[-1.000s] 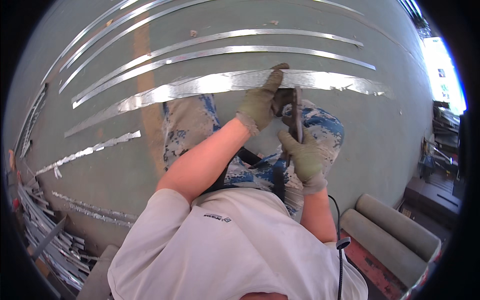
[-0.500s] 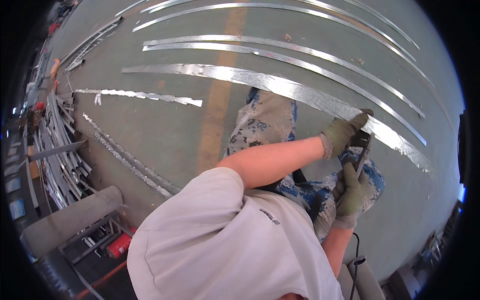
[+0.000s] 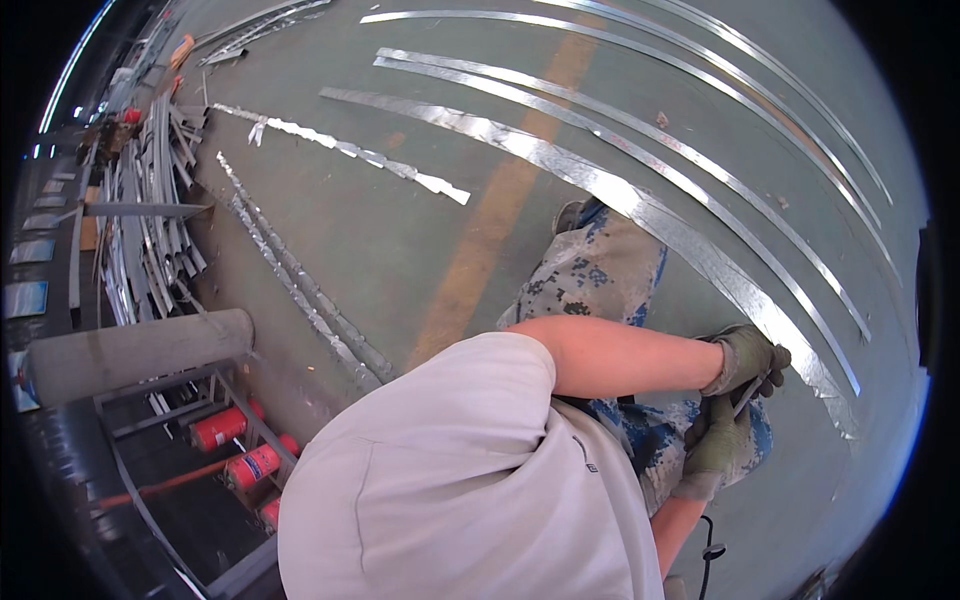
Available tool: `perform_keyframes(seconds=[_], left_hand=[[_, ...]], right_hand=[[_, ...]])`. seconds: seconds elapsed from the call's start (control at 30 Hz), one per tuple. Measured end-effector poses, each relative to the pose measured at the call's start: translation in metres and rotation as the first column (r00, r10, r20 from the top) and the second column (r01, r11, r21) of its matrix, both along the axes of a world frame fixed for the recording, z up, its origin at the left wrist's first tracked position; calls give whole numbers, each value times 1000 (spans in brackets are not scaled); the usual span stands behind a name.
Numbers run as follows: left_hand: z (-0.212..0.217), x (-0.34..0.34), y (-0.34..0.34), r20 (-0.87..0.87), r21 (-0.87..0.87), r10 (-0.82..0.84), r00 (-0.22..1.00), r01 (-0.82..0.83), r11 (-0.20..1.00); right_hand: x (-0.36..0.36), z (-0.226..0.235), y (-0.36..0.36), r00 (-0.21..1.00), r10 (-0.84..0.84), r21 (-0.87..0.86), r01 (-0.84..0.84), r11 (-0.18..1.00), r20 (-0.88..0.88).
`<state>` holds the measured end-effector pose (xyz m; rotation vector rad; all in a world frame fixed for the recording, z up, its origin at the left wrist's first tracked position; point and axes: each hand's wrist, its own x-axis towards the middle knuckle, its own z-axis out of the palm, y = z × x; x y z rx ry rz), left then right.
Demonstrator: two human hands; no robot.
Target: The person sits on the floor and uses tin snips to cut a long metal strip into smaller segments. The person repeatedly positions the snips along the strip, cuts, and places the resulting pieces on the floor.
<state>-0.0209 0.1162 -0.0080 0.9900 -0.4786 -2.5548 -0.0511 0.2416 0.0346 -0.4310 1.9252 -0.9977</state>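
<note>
A wide, crinkled silvery metal strip [image 3: 620, 195] runs diagonally across the floor and past my knees. My left hand [image 3: 748, 360], in a green glove with dark fingers, is closed at the near edge of this strip, close to its right end. What its fingers grip is hidden. Just below it, my right hand [image 3: 716, 455], gloved alike, is wrapped around a narrow grey metal tool [image 3: 746, 397]. The tool points up toward the left hand's fingers; its handle and exact kind are hidden by the glove. Both hands are over my camouflage-trousered knee.
Several narrower metal strips [image 3: 690, 155] lie beyond the wide one. Crumpled strips [image 3: 300, 290] are on the floor to the left, near a pile of metal lengths [image 3: 150, 220]. A padded roller [image 3: 140, 350] on a frame stands lower left, with red cylinders [image 3: 225, 428] beneath.
My left hand has slid right and nearer along the strip, its fingers now curled at the edge. My right hand and the tool have come close to it. The view has turned leftward.
</note>
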Motion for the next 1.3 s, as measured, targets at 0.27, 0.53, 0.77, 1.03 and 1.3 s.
perform_keyframes(seconds=[0.27,0.53,0.77,1.03,1.3], left_hand=[[-44,-38,4,-64,110,140,988,-133,985],[5,-24,10,172,-8,173,970,-174,985],[6,-25,8,101,40,205,974,-210,977],[33,-15,5,54,113,217,975,-222,969],[48,-4,8,-31,150,210,977,-203,968]], right_hand=[[-52,-89,9,905,181,-161,-259,952,-385],[-61,-78,9,885,270,-52,-311,949,-380],[-29,-1,5,951,275,11,-276,961,-144],[-68,-26,40,613,157,-283,114,952,774],[-52,-41,40,34,469,-456,306,836,883]])
